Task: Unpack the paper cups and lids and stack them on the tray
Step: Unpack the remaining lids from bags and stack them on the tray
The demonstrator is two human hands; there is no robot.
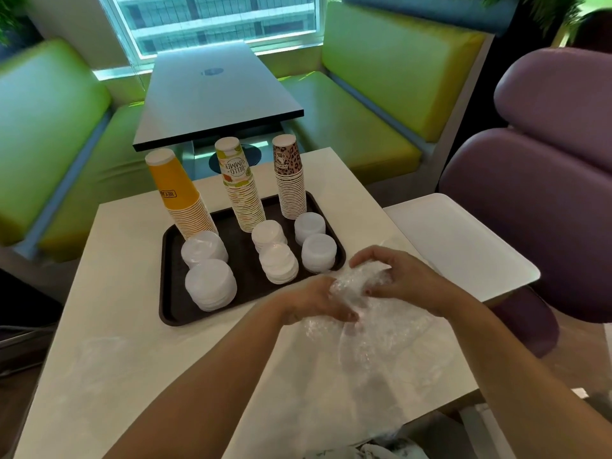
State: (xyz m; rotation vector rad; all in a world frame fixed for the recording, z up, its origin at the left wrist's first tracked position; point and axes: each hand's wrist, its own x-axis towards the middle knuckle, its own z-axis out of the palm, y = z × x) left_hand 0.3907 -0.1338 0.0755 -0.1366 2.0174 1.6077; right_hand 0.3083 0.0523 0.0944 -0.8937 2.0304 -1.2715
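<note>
Nearest the camera, clear plastic wrapping (361,329) is lying on the white table (109,342), just in front of the dark tray (169,286). The left hand (318,301) and right hand (394,276) are both gripping its bunched top, fingers curled into the film (no cup or lid inside is showing). On the tray, six white lid stacks (210,284) are sitting at the near side. Behind them, three inverted cup stacks (243,187) are standing along the tray's far edge.

White tabletop (132,326) in foreground, dark table (212,94) beyond it, green upholstered benches (381,94) on both sides, purple chair (546,193) at right, daylit window (215,21) at rear
</note>
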